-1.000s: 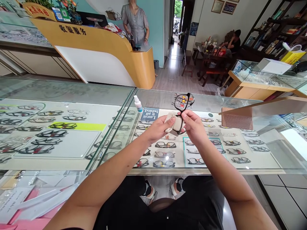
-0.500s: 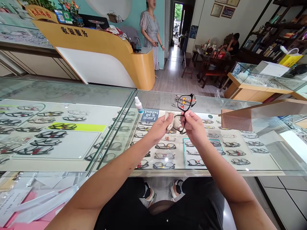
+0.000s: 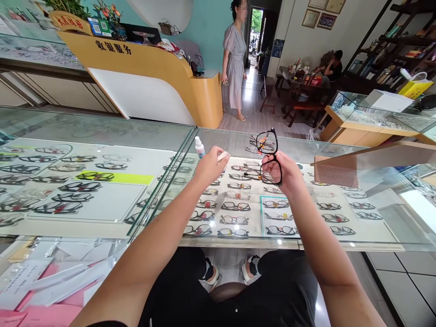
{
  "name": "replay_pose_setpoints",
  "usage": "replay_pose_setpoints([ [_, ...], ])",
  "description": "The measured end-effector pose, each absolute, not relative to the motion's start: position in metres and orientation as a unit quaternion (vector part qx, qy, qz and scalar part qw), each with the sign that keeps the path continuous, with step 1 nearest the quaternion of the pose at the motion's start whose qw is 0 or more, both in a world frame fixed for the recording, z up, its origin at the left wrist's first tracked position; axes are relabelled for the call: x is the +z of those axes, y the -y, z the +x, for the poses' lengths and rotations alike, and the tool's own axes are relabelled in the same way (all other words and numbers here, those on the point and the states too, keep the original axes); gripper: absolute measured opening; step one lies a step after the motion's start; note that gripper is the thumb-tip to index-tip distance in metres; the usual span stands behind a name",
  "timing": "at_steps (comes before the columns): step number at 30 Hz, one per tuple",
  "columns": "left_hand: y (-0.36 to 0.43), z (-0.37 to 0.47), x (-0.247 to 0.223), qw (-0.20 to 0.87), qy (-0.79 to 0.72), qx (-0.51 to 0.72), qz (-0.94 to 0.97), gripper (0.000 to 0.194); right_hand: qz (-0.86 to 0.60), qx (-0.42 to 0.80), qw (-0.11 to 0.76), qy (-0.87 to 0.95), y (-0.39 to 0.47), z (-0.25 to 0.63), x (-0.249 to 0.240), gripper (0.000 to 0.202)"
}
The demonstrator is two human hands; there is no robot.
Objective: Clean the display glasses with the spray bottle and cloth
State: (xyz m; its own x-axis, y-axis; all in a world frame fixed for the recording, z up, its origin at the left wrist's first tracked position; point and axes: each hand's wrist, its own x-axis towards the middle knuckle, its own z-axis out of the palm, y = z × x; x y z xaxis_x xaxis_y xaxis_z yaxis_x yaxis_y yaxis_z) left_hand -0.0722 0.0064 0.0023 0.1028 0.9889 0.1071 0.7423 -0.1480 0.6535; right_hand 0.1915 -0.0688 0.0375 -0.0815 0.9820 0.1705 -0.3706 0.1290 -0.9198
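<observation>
My right hand grips a black eyeglass frame at its bridge, holding it upright on its side above the glass counter. Folded between the fingers of my left hand is a pale cloth; most of it is hidden by the hand. Just behind that hand a white spray bottle stands on the counter. A small pile of eyeglasses lies beyond the held frame.
Rows of eyeglasses lie inside the showcase under the glass. A brown ridged panel leans at the right. Papers are at lower left. A person stands by the yellow cash desk; another sits at a table.
My hands have moved apart: the left, with the cloth, went left towards the bottle; the right carried the eyeglass frame slightly right. The standing person has stepped right and turned.
</observation>
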Motion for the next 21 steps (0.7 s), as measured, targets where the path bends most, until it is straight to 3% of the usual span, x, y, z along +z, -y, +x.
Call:
replay_pose_setpoints([
  [6,-0.014,-0.075,-0.007,0.202,-0.658,0.097,0.719,0.044,-0.312,0.592,0.586,0.457,0.070,0.195,0.044,0.045],
  [8,-0.014,-0.075,-0.008,0.173,-0.641,0.153,0.732,0.045,-0.309,0.615,0.571,0.448,0.071,0.196,0.047,0.045],
  [11,-0.008,-0.071,-0.002,0.151,-0.519,0.347,0.766,0.050,-0.309,0.647,0.531,0.451,0.072,0.197,0.048,0.044],
  [14,0.009,-0.063,0.007,0.190,-0.347,0.480,0.783,0.079,-0.300,0.672,0.486,0.471,0.072,0.199,0.048,0.042],
  [17,0.028,-0.053,0.011,0.236,-0.258,0.500,0.793,0.108,-0.289,0.697,0.442,0.486,0.071,0.201,0.046,0.042],
  [21,0.038,-0.045,0.006,0.272,-0.281,0.502,0.771,0.107,-0.280,0.714,0.417,0.487,0.070,0.202,0.041,0.041],
])
